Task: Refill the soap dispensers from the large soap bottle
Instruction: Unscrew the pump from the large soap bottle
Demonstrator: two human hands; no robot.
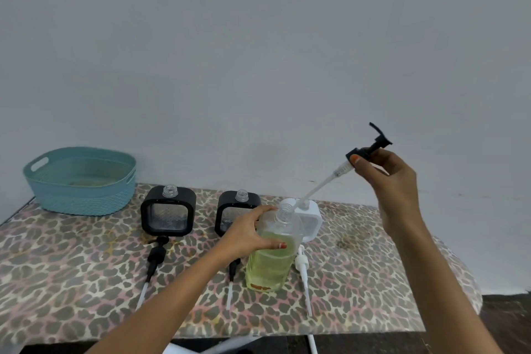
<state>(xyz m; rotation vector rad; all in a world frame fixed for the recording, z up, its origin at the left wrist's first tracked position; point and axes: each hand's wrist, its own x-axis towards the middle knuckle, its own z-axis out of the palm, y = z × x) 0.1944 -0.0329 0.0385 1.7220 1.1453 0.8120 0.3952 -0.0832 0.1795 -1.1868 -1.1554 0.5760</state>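
Right hand (385, 181) pinches the black pump (369, 148) at its collar, held up right of centre with the tube tip just beside the open neck of the soap bottle (271, 261); left hand (247, 234) is wrapped round that bottle's shoulder, bottle upright on the table (86, 282) at lower centre. Behind it the left black dispenser (168, 211), middle black dispenser (230, 210) and white dispenser (313, 220) stand uncapped, loose pumps (155, 259) lying in front. My read: prep done, no pour yet, dispensers look empty (hard to be sure), so three fills plus refitting pumps remain.
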